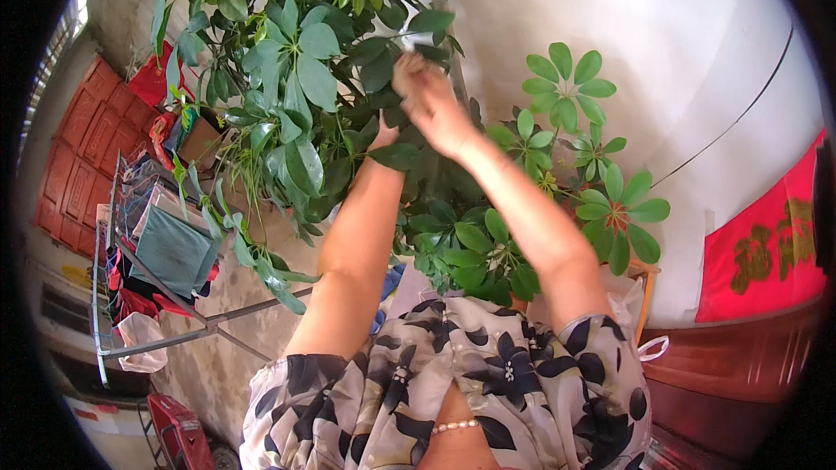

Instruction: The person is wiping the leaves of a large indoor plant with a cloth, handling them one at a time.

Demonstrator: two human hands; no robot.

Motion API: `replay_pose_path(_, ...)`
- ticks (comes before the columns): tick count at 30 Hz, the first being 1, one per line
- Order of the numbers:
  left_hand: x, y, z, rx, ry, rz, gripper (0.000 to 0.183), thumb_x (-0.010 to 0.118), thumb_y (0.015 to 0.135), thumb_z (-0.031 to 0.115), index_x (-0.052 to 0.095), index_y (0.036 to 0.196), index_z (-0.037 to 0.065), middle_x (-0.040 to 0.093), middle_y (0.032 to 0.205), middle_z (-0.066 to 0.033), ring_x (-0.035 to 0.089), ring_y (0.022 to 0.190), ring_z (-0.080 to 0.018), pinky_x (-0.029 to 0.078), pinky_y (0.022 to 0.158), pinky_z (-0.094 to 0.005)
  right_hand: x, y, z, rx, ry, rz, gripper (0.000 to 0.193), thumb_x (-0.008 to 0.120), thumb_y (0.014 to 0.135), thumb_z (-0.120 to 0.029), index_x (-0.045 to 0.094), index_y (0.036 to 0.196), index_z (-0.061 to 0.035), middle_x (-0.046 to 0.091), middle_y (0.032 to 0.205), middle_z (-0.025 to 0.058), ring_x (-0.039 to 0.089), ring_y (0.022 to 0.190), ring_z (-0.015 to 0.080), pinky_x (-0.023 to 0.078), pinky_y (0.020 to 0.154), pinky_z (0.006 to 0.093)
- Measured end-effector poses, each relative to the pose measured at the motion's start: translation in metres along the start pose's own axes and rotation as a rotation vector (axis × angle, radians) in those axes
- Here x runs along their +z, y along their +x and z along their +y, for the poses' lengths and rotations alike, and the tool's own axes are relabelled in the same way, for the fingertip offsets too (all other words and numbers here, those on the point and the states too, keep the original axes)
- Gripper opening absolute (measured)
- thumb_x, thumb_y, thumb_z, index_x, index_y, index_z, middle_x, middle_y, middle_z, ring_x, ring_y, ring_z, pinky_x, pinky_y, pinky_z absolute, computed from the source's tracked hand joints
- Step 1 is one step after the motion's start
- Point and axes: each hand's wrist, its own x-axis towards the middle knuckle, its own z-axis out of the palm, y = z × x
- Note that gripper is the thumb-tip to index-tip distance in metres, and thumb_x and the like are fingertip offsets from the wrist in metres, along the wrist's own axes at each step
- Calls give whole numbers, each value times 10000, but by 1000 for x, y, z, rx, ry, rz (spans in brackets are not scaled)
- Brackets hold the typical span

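A tall leafy potted-type plant (318,65) with glossy dark green leaflets fills the upper middle. Both my arms reach up into its foliage. My right hand (427,100) is at the right side of the leaves, its fingers bent and smeared by motion; whether anything is between them does not show. Lower and just to the left, my left hand (387,132) is among the leaves, with its fingers hidden behind foliage. A broad leaf (396,157) lies across my left wrist. A small whitish patch shows between leaves above my right hand; I cannot make out what it is.
Lower leaf clusters (620,209) spread to the right against a white wall (697,78). On the left stands a metal drying rack (209,326) with hung cloths (177,248), before a red-brown door (96,152). A red banner (758,244) hangs above brown wooden furniture (731,361) at right.
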Motion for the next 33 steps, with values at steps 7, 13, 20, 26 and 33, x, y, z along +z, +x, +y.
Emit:
replay_pose_path(7,-12,-37,6,-424,-814,191,455,311,982,307,308,1367,64,398,1346,-97,396,1225,-192,311,1036,-317,4,-21,-56,72,-40,-189,398,550,844,-392,583,1160,-153,479,1227,103,371,1187,318,188,971,557)
replay_pose_path(13,20,-29,34,-390,-362,176,488,316,990,320,258,1403,67,308,1434,-88,324,1295,-184,262,1067,-332,-8,-6,3,461,33,84,689,457,851,-560,460,1279,-21,368,1359,218,234,1303,405,84,1048,549)
replay_pose_path(20,-4,-45,30,-402,-396,26,489,336,981,302,262,1404,70,312,1431,-89,333,1288,-198,263,1064,-338,15,-43,-56,346,216,-128,743,354,886,-589,276,1386,-45,236,1410,239,108,1335,457,78,1071,540)
replay_pose_path(26,-4,-55,33,-457,-697,94,497,343,969,306,273,1401,72,319,1426,-93,341,1279,-211,262,1063,-348,23,-30,18,540,259,58,638,298,908,-545,367,1325,-67,272,1369,257,163,1309,459,105,1057,561)
replay_pose_path(33,-23,-77,43,-460,-896,106,507,351,955,312,285,1398,74,328,1421,-97,351,1269,-225,261,1061,-360,38,-55,-47,321,-80,30,589,589,812,-375,424,1243,-8,401,1252,235,352,1195,383,202,1047,494)
